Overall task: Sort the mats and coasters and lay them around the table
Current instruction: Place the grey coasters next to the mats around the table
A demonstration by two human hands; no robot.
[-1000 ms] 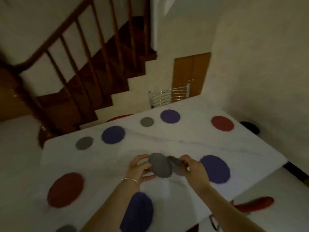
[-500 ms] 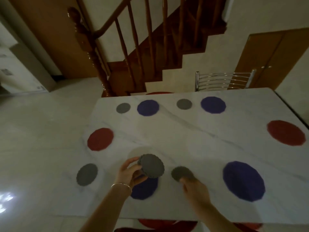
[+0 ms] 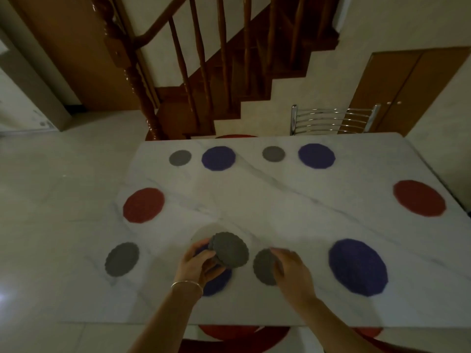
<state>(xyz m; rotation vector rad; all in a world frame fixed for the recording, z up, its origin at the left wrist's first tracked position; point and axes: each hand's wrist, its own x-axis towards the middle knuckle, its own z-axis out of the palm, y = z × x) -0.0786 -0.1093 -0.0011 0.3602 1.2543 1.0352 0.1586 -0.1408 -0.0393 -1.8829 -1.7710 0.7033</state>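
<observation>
Lower centre of frame — left hand (image 3: 197, 263) grips a grey coaster stack (image 3: 229, 249) above the bench (image 3: 254, 200); right hand (image 3: 293, 272) presses a grey coaster (image 3: 263, 267) flat.

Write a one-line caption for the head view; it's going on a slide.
Left hand holds grey coasters while right hand lays another coaster on the marble table.

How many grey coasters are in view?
5: two at the far edge, one near left, one held in the left hand, one under the right hand. More may be stacked.
</observation>
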